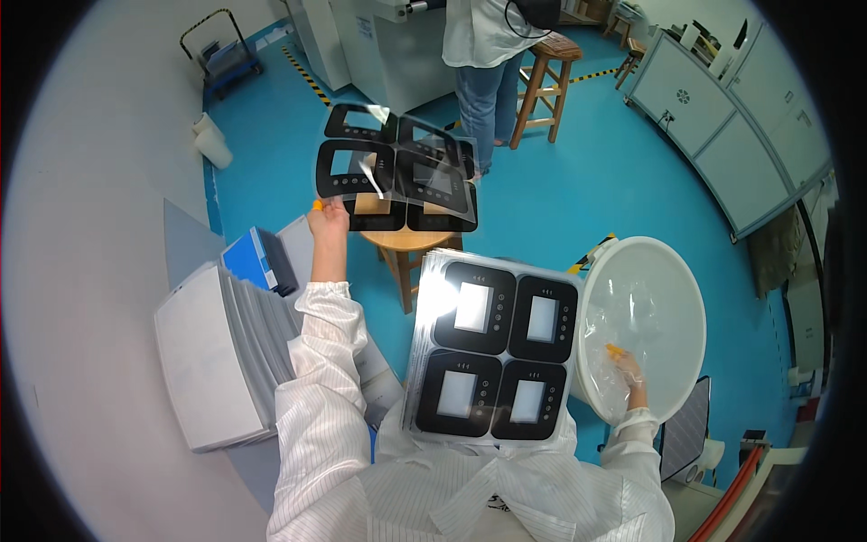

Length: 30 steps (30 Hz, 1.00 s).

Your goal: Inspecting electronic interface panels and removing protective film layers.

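Observation:
My left hand (329, 219), with an orange finger cover, is closed on the near left edge of a clear sheet (359, 170) printed with black panels. The sheet bends in the air over a round wooden stool (406, 240), where similar black-panelled sheets (442, 219) lie. On my lap rests a stack of the same panel sheets (502, 357), its top one showing black frames around pale windows. To the right, my right hand (629, 369) is inside a white round bin (694, 312), its fingers closed on crumpled clear plastic film (623, 316).
A tall stack of white sheets (212, 361) stands at my left, with a blue box (251, 259) behind it. Farther off are a person (488, 90) beside a wooden stool (553, 54), a machine (384, 59), a hand cart (230, 59) and grey cabinets (722, 117).

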Available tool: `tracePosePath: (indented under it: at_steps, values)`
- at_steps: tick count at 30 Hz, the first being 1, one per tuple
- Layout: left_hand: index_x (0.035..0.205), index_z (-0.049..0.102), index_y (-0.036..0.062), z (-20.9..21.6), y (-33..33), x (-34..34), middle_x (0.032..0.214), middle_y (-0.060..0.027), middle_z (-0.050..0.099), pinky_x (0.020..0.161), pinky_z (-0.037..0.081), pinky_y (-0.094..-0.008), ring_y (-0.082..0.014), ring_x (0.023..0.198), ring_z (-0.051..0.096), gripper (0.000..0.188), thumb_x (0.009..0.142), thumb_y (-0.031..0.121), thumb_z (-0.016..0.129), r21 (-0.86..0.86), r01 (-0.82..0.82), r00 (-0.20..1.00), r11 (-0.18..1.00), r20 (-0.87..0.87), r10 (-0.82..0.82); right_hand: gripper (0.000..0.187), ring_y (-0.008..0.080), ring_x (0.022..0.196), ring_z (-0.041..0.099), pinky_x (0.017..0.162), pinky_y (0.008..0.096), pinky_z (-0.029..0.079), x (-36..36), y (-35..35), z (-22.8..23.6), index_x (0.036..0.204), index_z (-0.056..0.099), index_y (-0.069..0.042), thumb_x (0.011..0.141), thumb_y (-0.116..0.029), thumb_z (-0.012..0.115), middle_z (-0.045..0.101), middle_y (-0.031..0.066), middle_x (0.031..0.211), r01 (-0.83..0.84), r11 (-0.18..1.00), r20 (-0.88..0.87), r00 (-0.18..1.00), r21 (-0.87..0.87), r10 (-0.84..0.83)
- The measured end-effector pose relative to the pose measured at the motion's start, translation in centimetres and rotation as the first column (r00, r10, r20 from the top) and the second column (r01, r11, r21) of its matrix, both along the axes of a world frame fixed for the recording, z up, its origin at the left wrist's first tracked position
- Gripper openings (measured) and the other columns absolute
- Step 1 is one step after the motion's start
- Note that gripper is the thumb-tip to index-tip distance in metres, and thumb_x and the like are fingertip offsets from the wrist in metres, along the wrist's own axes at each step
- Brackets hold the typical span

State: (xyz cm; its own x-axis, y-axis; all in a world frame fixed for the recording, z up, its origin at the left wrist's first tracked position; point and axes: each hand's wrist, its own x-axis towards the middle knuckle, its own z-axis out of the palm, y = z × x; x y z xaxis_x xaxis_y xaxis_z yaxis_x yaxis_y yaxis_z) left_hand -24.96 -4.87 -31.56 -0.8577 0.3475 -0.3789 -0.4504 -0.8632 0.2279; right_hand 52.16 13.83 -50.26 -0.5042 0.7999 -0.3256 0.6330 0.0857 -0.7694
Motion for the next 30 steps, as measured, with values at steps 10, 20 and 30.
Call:
tracePosePath:
  at_steps: [10,20,30]
  values:
    - [0.095,0.051,-0.0062,-4.1,0.7,2.3,0.093,-0.0154,0.062,0.089,0.049,-0.0402,-0.0264,0.09,0.061,0.038,0.095,0.018,0.021,0.094,-0.026,0.993,0.995,0.114,0.015,0.039,0.0236,0.096,0.059,0.081,0.0323,0.05,5.6,0.6,8.8,0.118,0.052,-0.003,0.091,-0.031,0.048,0.058,0.0145,0.109,0.36,0.645,-0.641,0.149,-0.674,-0.753]
    - [0.099,0.05,-0.006,-4.2,-1.6,5.8,0.098,-0.0164,0.057,0.096,0.042,-0.043,-0.0269,0.095,0.057,0.029,0.094,0.015,0.03,-0.29,-0.013,0.997,0.957,-0.078,-0.01,0.052,0.0166,0.097,0.05,0.09,0.0231,0.035,0.0,-2.1,14.6,0.116,0.057,-0.004,0.068,-0.019,0.07,0.058,0.0072,0.107,-0.041,0.834,0.154,0.977,-0.551,0.15]
    - [0.112,0.048,-0.0038,-8.9,-3.5,6.7,0.103,-0.0102,0.054,0.079,0.045,-0.0242,-0.017,0.088,0.056,0.027,0.085,-0.003,0.043,-0.858,-0.202,0.937,0.472,-0.309,-0.16,0.036,0.0156,0.085,0.056,0.08,0.0256,0.042,-2.2,-0.2,14.3,0.102,0.064,0.0,0.069,-0.013,0.068,0.063,0.0085,0.094,-0.05,0.964,0.377,0.914,-0.26,0.149]
